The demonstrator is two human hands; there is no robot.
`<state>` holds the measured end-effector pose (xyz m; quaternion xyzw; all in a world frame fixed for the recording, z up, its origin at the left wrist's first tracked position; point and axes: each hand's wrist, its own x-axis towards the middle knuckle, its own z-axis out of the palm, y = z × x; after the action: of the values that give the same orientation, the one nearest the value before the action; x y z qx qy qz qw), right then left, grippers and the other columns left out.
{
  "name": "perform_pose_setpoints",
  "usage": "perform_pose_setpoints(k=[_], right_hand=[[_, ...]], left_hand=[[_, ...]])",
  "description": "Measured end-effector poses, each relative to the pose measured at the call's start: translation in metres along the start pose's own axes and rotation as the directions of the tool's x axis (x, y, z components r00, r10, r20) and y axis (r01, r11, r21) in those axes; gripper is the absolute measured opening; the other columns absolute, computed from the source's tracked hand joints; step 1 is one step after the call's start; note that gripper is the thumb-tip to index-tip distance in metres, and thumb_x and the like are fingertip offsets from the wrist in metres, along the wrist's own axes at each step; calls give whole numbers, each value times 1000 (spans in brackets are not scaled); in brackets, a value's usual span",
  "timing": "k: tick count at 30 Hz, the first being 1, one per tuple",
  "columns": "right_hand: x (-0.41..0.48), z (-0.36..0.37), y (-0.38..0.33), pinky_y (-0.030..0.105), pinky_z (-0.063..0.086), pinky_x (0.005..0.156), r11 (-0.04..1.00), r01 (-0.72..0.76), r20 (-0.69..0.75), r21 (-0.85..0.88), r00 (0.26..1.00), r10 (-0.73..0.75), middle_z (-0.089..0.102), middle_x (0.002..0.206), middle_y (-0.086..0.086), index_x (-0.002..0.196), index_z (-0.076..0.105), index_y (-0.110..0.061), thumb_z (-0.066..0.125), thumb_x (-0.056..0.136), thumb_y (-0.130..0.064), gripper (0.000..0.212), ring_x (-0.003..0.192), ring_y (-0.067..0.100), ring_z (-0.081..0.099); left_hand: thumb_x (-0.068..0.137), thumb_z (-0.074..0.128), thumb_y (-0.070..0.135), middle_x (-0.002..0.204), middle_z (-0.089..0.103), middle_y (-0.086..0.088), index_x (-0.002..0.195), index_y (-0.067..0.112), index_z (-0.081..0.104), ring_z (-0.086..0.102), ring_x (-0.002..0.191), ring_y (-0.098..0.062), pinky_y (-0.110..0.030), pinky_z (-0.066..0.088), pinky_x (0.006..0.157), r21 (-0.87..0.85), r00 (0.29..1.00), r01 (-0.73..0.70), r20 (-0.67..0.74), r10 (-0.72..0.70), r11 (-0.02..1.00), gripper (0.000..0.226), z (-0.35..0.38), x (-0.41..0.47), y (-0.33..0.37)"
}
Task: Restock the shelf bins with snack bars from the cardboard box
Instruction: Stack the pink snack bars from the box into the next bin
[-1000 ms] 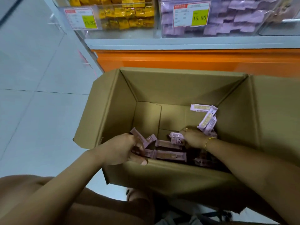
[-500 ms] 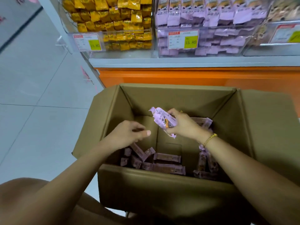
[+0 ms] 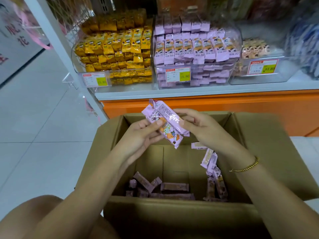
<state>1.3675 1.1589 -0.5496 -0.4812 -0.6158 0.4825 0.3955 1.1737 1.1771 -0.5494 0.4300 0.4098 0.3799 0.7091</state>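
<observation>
Several bars (image 3: 170,118): left hand (image 3: 138,137), right hand (image 3: 202,128)

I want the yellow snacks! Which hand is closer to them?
Left. The left hand is below the yellow snacks; the right hand is farther right. Both hold purple bars.

even indoor light, soft overall blur, box interior shadowed, edges bowed outward.

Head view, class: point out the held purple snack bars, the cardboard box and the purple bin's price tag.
held purple snack bars (image 3: 170,132), head view: middle of the wrapper.
cardboard box (image 3: 172,216), head view: bare near wall.
price tag (image 3: 178,75), head view: centre.
</observation>
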Motion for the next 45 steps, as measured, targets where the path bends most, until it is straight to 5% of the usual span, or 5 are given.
perform_pose_setpoints(k=[11,17,34,39,45], right_hand=[[-11,-15,-20,12,48,78,995,99,-264,23,960,-90,69,104,-13,108,66,-28,74,80,-14,32,94,-1,64],[-11,-18,-24,5,37,85,899,59,-231,-434,957,-174,54,114,-16,128,53,-27,85,64,-39,72,104,-6,48],[-2,-60,-6,31,58,73,850,-55,-287,524,928,237,70,99,8,115,61,-8,71,69,-19,48,84,15,68],[-3,-42,-13,24,57,69,822,80,-388,563,904,178,70,78,1,95,61,-7,70,70,-14,27,74,12,67],[3,-41,-23,21,54,62,873,177,-490,455,868,79,71,75,-1,91,59,-13,72,66,-15,28,72,11,68]], left_hand=[[80,56,17,106,70,-15,103,2,64,68,97,-25,-32,57,80,-210,998,11,67,3,978,29,22,10,22],[75,60,19,99,72,-16,103,4,64,71,87,-24,-31,59,74,-279,1000,14,8,-12,960,32,37,20,25],[87,62,6,81,72,-5,96,2,60,68,80,-18,-27,57,79,-107,961,-106,-265,75,989,10,36,54,57],[88,56,2,91,70,-14,89,2,60,70,82,-21,-31,56,78,-340,982,-14,-180,-51,940,4,53,56,61],[78,68,3,91,74,-8,98,8,71,68,79,-18,-25,51,74,137,1000,15,3,-15,990,20,70,49,46]])
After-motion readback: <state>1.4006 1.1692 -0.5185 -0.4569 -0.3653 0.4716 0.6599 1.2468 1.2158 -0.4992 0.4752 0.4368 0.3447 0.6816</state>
